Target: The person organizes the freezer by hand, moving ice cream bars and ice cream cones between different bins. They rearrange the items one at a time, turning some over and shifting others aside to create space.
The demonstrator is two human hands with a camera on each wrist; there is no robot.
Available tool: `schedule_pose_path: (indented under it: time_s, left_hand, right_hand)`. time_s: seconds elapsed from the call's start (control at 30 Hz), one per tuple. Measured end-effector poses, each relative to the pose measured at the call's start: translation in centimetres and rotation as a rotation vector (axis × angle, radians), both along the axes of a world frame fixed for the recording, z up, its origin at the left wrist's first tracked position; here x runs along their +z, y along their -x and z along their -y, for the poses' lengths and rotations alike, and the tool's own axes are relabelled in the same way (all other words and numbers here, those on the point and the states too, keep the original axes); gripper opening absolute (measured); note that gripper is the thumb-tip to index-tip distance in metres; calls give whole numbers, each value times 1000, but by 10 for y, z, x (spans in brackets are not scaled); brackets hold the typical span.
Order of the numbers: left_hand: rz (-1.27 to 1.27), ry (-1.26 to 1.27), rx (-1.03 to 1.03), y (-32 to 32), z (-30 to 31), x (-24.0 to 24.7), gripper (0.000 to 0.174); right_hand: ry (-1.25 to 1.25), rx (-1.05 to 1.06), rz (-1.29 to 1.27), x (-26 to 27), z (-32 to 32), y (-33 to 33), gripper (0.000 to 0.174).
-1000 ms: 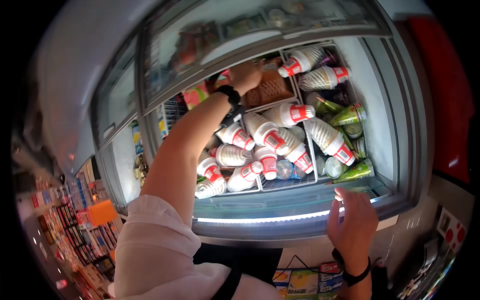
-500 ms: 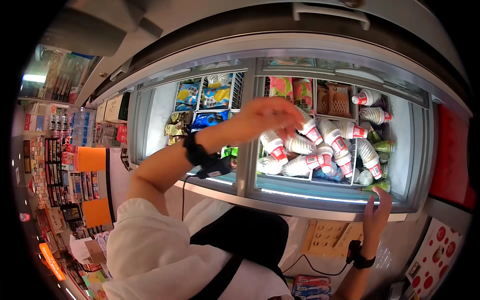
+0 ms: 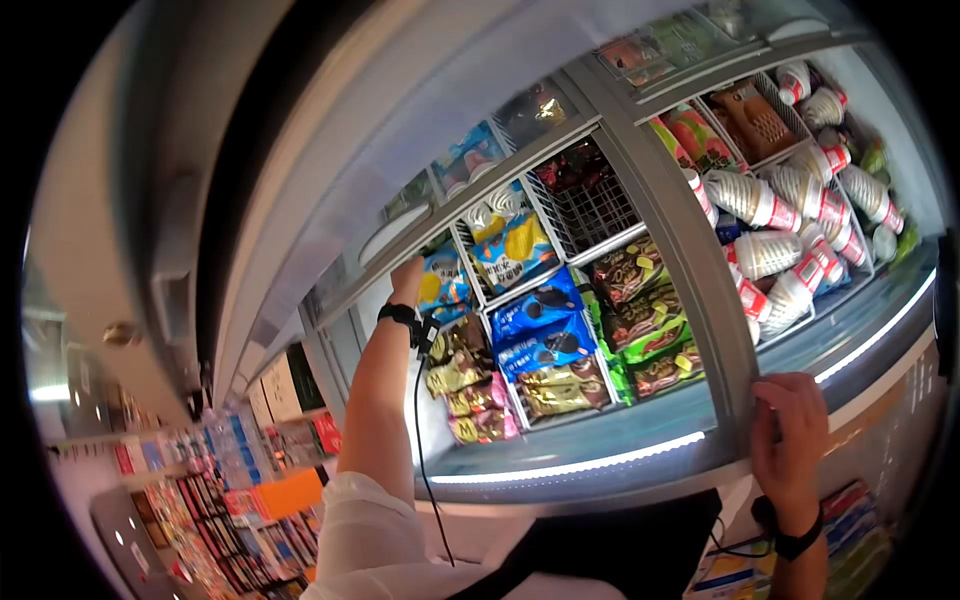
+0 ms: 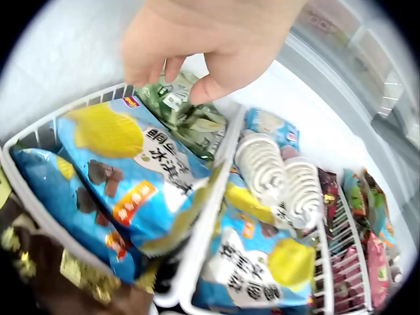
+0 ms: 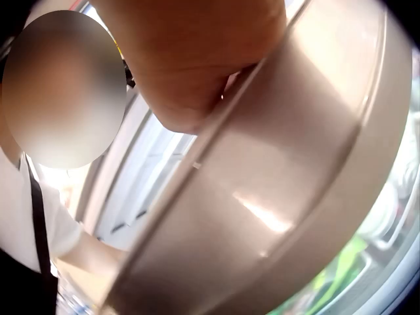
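Observation:
My left hand (image 4: 210, 46) reaches into the left part of the chest freezer, fingers pointing down and thumb apart. Its fingertips overlap a green ice cream bag (image 4: 187, 121) at the back of a white wire basket (image 4: 39, 128). In front of that bag stand blue ice cream bags (image 4: 134, 164) with a yellow fish picture. In the head view the left hand (image 3: 407, 282) is partly hidden beyond the wrist camera, beside the blue bags (image 3: 442, 282). My right hand (image 3: 792, 430) rests, fingers loosely bent, at the freezer's front edge (image 3: 745, 470).
Brown and gold bags (image 3: 565, 388), dark blue bags (image 3: 540, 325) and green-brown packs (image 3: 640, 310) fill neighbouring baskets. Wrapped cones (image 3: 770, 255) lie in the right part, past the grey centre frame (image 3: 690, 240). Glass lids cover the back. A cable (image 3: 420, 450) hangs from the left wrist.
My left hand has left the right compartment, passed over the cones and centre frame, and now reaches into the far left baskets. The head view has swung left. My right hand stays by the front edge.

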State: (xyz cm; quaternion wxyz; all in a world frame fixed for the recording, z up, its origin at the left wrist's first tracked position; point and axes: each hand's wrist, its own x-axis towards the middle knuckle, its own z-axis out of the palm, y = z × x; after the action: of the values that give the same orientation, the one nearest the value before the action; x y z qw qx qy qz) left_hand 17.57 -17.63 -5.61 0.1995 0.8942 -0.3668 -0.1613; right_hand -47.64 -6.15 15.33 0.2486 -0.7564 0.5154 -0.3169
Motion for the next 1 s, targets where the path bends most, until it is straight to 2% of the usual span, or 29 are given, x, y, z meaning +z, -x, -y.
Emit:
schedule_pose_path:
  time_s: [0.07,0.1,0.17,0.2,0.27,0.4,0.43,0.47,0.57,0.6,0.67,0.73,0.83,0.87,0.97,1.0]
  left_hand:
    - [-14,-18,-46,-30,18,-9,51]
    - [-108,3,66,-2,27,7,56]
    - [-174,-40,122,-33,32,-13,64]
    - [-238,-25,144,-23,29,-3,67]
    - [-113,-120,-91,-82,41,-36,74]
    - [-7,-203,-54,-19,42,16,71]
    - [-21,-132,-106,-25,41,13,67]
    - [95,-172,-255,-60,45,-10,63]
    - [210,-91,-344,-73,44,-35,56]
    - [206,-78,-252,-30,43,-12,56]
    - [141,-156,-101,14,46,19,61]
    - [-51,-100,-23,-32,47,-12,68]
    - [-181,-177,63,-69,58,-27,75]
    - [-243,-152,26,-97,61,-44,73]
    - [-278,-241,-10,-118,70,-39,65]
    - [-323,-237,68,-101,71,-28,64]
  right_hand:
    - [62,-78,-67,-8,-1,-6,27]
    - [43,-132,-87,-12,-6,-13,27]
    - [22,-160,-139,-14,-10,-14,25]
    - [23,-167,-164,-15,-10,-15,25]
    - [30,-180,-190,-17,-7,-15,24]
    - [-6,-218,-198,-21,-11,-13,21]
    - [-23,-230,-184,-22,-12,-14,21]
    - [-35,-243,-174,-23,-12,-14,20]
    - [-52,-253,-195,-23,-13,-14,18]
    - [-26,-239,-208,-24,-11,-14,18]
    - [-54,-239,-228,-23,-12,-13,17]
    - [-77,-240,-240,-24,-15,-12,17]
    - [-99,-226,-247,-27,-19,-9,18]
    - [-105,-217,-245,-27,-19,-7,19]
    - [-112,-173,-255,-24,-16,-7,20]
    - [-111,-153,-264,-23,-14,-7,20]
